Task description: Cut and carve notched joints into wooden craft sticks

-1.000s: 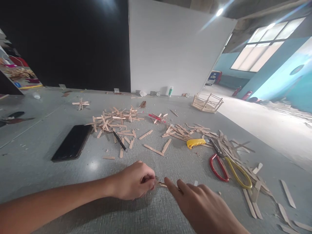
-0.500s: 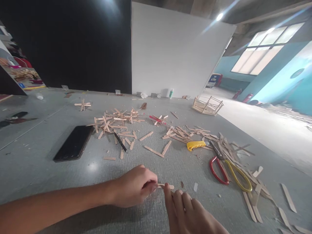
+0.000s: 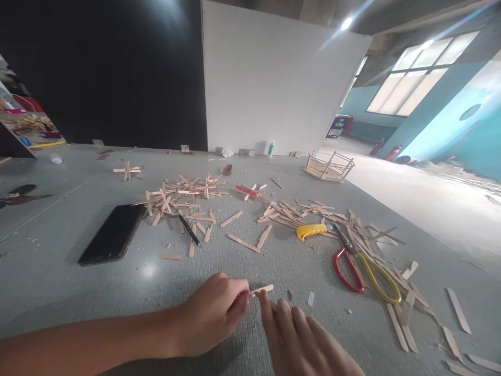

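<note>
My left hand [image 3: 219, 310] is closed, thumb and fingers pinching a wooden craft stick [image 3: 266, 288] whose rounded end points right and slightly up. Close on its right, my right hand [image 3: 299, 334] has its index finger stretched to the near side of the stick; the other fingers are curled. A sliver of something yellowish shows under them, mostly hidden by the hand. Beyond the hands, two craft sticks [image 3: 245, 243] lie in a V shape. Scissors [image 3: 354, 256] with one red and one yellow handle lie to the right, beside a yellow-handled cutter [image 3: 311, 231].
Loose craft sticks [image 3: 289, 213] spread across the right side. More sticks and small crossed pieces [image 3: 191, 188] lie left of centre, near a black pen [image 3: 189, 230] and a phone [image 3: 113, 232]. A stick-built frame [image 3: 329, 167] stands by the table's right edge. A white panel [image 3: 270, 78] rises behind.
The craft stick has tilted, its free end now higher. My right index fingertip has shifted from on top of the stick to its near side. The whole view has moved slightly.
</note>
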A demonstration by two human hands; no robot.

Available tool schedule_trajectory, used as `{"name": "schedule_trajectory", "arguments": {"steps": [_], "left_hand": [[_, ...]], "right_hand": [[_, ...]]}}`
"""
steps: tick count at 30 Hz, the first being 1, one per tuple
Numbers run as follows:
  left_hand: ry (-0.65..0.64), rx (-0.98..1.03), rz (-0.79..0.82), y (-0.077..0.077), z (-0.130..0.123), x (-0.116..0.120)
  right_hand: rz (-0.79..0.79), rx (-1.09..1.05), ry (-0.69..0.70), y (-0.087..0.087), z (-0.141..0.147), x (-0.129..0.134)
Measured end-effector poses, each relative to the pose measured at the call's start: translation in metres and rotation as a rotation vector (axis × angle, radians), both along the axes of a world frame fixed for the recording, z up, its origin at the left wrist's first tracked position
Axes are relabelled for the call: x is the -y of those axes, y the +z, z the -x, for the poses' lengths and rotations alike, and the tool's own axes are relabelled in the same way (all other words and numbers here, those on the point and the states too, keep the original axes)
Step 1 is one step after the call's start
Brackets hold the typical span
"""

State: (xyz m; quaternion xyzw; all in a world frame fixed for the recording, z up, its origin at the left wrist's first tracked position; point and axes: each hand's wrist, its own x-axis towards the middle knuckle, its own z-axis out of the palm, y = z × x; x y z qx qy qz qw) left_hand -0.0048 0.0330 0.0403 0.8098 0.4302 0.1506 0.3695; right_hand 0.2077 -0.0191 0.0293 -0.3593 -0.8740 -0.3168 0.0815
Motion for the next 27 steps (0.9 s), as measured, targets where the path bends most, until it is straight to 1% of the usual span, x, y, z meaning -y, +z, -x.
{"name": "schedule_trajectory", "arguments": {"steps": [4,7,9,11,15,18,20,21,22,24,26,27], "left_hand": [[0.021,-0.013,-0.071,-0.008,0.003,-0.001],[0.02,-0.055,-0.164,-0.013,0.005,0.0],[0.046,-0.065,-0.189,-0.014,0.005,-0.001],[0.105,-0.061,-0.179,-0.015,0.007,-0.006],[0.272,-0.062,-0.184,-0.019,0.013,-0.02],[0.301,-0.033,-0.17,-0.018,0.014,-0.024],[0.298,0.001,-0.155,-0.008,0.013,-0.021],[0.298,0.027,-0.139,0.001,0.012,-0.018],[0.295,0.055,-0.115,0.012,0.011,-0.014],[0.283,0.189,0.025,0.038,0.011,-0.003],[0.284,0.247,0.056,0.062,0.013,0.009],[0.276,0.259,0.065,0.072,0.014,0.015]], "right_hand": [[0.273,-0.167,0.068,0.004,-0.019,-0.018],[0.484,-0.279,0.029,0.002,-0.027,-0.027],[0.595,-0.336,0.004,-0.001,-0.031,-0.031],[0.639,-0.394,-0.015,-0.005,-0.034,-0.032],[0.635,-0.446,-0.034,-0.011,-0.042,-0.029],[0.617,-0.487,-0.017,-0.013,-0.045,-0.029],[0.56,-0.521,-0.02,-0.016,-0.045,-0.033],[0.537,-0.528,-0.015,-0.017,-0.045,-0.036],[0.524,-0.53,-0.009,-0.019,-0.045,-0.038],[0.507,-0.526,-0.008,-0.021,-0.045,-0.043],[0.51,-0.497,-0.03,-0.022,-0.046,-0.044],[0.508,-0.477,-0.041,-0.022,-0.047,-0.044]]}}
